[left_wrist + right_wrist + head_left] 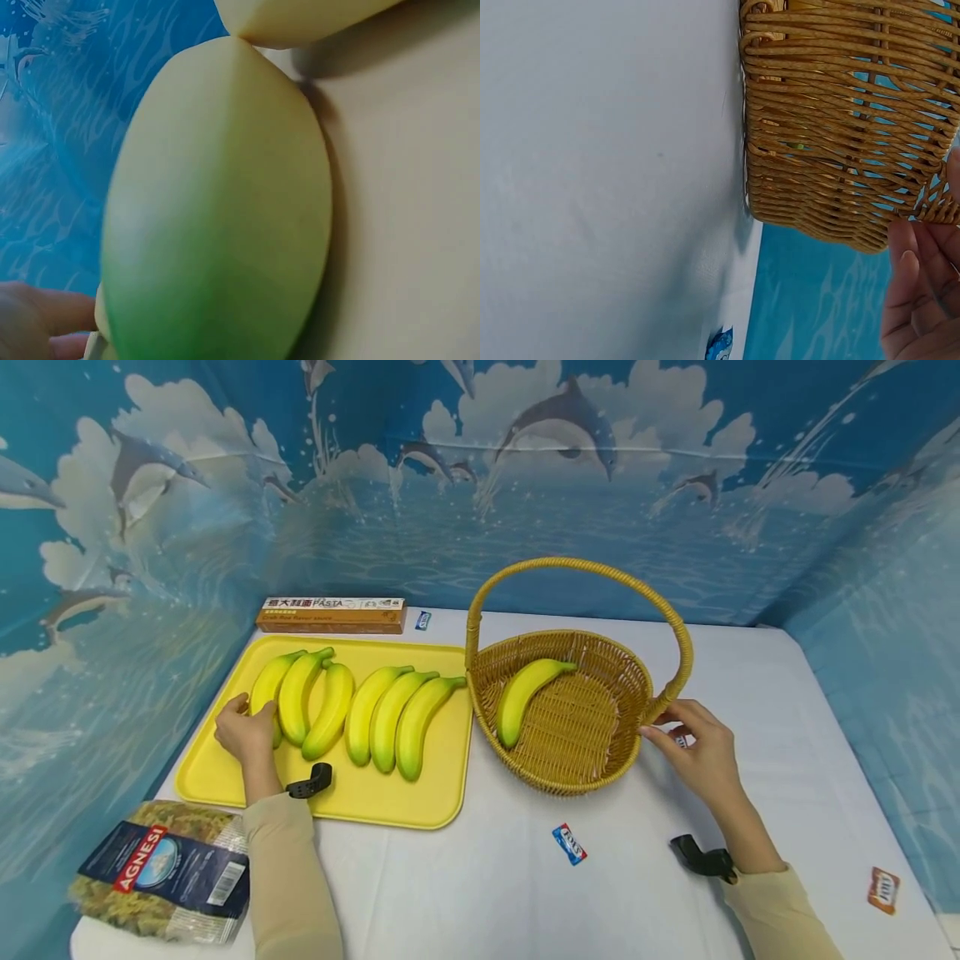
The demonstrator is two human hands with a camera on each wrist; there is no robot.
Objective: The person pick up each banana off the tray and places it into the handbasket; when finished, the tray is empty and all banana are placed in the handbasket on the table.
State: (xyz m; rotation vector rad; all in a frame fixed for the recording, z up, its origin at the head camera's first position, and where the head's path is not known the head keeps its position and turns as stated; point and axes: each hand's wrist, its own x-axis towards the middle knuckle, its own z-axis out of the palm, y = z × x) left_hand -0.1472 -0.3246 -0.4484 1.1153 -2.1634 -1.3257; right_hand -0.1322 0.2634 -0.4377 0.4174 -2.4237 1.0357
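My left hand [249, 735] is at the leftmost banana [268, 687] on the yellow tray [408, 814], fingers on its outer side and thumb over it. More yellow bananas [405, 727] with greenish tips lie beside it in two groups. In the left wrist view a banana [217, 210] fills the middle, and my fingers [67, 311] touch a yellow edge behind it. My right hand [701, 752] pinches the wicker basket [573, 781] at its right rim, by the foot of the tall handle. One banana [523, 693] lies inside the basket, against its left wall.
A pasta box [330, 617] lies behind the tray and a bag of pasta [161, 872] at front left, beside my left sleeve. Small candy packets lie about: a red-and-blue one [570, 843] before the basket, an orange one [883, 891] far right.
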